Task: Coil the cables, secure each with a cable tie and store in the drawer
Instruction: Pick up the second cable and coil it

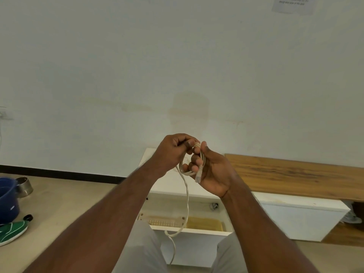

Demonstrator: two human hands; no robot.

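Few loops of the ethernet cable [199,164] sit in my right hand [213,172]; my left hand [173,152] pinches the strand; tail, tie and open drawer [189,231] remain.

Pale wall [137,66], beige floor [69,194], wooden bench top [295,174].

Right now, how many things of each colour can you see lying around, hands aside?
Cream: 1, the cable
Blue: 1, the bucket
Green: 1, the shoe
Silver: 1, the metal bowl
White: 1, the open drawer
Brown: 1, the wooden bench top
Total: 6
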